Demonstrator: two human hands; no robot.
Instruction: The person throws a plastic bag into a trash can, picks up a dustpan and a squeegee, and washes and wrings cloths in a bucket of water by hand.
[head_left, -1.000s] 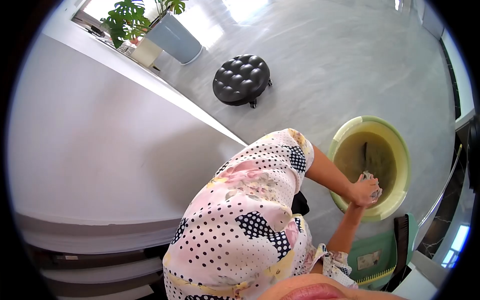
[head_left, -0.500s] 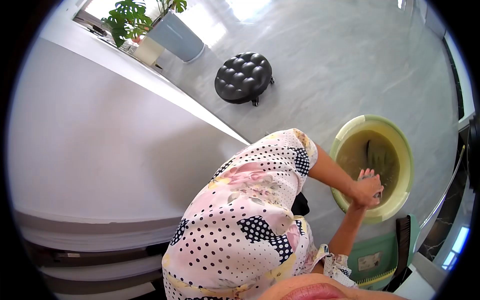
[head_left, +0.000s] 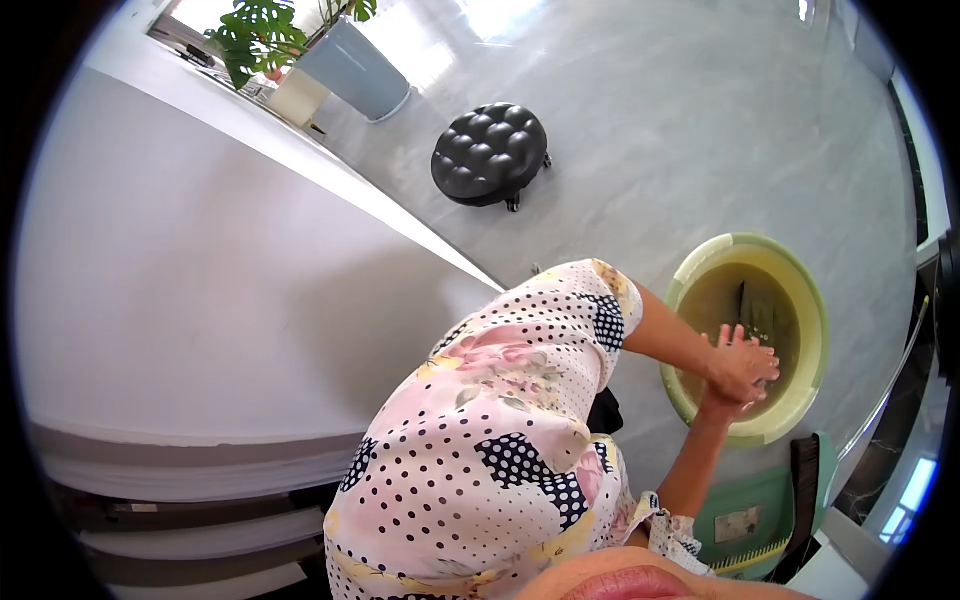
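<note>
My two hands meet over a round yellow-green basin [head_left: 700,256] of murky brownish water [head_left: 725,300] on the grey floor. My left hand [head_left: 746,362] lies on top with its fingers stretched out and apart. My right hand [head_left: 722,402] sits pressed beneath it, mostly hidden. The pale cloth seen earlier between the hands no longer shows. A dark streak and some pale flecks lie in the water [head_left: 752,305] beyond my fingers. My floral, polka-dot dress [head_left: 500,430] fills the lower middle.
A green dustpan [head_left: 748,520] with a black brush [head_left: 803,480] lies just below the basin. A black tufted stool on castors [head_left: 490,155] stands on the floor above. A potted plant in a grey planter [head_left: 350,65] is at top left. A large white surface [head_left: 200,280] spans the left.
The hands were closed around a pale cloth over the water. Now the left hand's fingers have straightened out over the right hand, and the cloth is out of sight.
</note>
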